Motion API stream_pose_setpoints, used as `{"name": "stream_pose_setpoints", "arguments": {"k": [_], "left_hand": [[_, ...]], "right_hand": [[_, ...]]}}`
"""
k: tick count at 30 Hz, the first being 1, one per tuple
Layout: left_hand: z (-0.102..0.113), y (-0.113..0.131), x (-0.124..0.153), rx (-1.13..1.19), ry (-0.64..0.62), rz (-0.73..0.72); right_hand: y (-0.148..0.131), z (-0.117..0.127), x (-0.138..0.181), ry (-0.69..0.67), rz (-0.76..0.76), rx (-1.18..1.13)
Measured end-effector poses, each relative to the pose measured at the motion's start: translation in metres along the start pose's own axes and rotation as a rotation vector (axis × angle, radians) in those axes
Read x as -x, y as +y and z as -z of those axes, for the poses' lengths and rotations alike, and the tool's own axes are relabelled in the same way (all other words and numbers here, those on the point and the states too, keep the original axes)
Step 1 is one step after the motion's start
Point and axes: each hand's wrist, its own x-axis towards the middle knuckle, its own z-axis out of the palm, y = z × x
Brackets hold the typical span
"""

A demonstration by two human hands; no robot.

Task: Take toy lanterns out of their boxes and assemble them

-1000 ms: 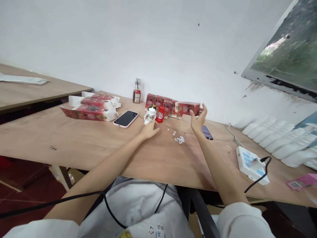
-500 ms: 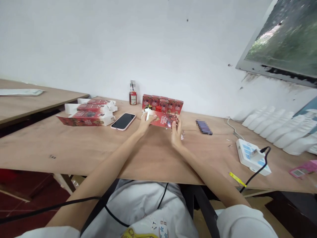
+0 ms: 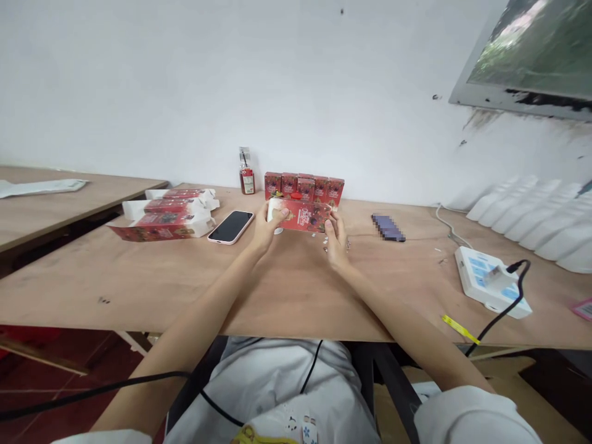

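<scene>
Two hands [image 3: 265, 229] [image 3: 337, 242] on one carton [image 3: 303, 216]

white wall [image 3: 185, 86], window [image 3: 536, 52], wooden table [image 3: 296, 296]

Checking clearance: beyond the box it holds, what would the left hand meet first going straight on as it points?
The left hand would likely meet the partly hidden red item behind the held box; depth is unclear.
</scene>
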Motion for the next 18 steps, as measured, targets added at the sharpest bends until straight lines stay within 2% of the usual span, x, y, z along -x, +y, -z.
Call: {"name": "stream_pose_setpoints", "arguments": {"k": [4, 7, 10, 14, 18], "left_hand": [[-0.001, -0.002, 0.006, -0.162, 0.025, -0.137], [0.005, -0.009, 0.012, -0.200, 0.019, -0.144], [0.016, -0.016, 0.017, -0.172, -0.029, -0.060], [0.029, -0.020, 0.021, -0.070, -0.064, 0.141], [0.028, -0.020, 0.018, 0.004, -0.034, 0.216]], "right_hand": [[0.012, 0.002, -0.002, 0.056, 0.038, 0.040], [0.024, 0.004, -0.004, 0.163, 0.013, 0.065], [0.031, 0.006, -0.005, 0.201, 0.016, 0.079], [0.026, 0.007, 0.000, 0.111, 0.063, 0.096], [0.018, 0.006, 0.002, 0.037, 0.036, 0.103]]}}
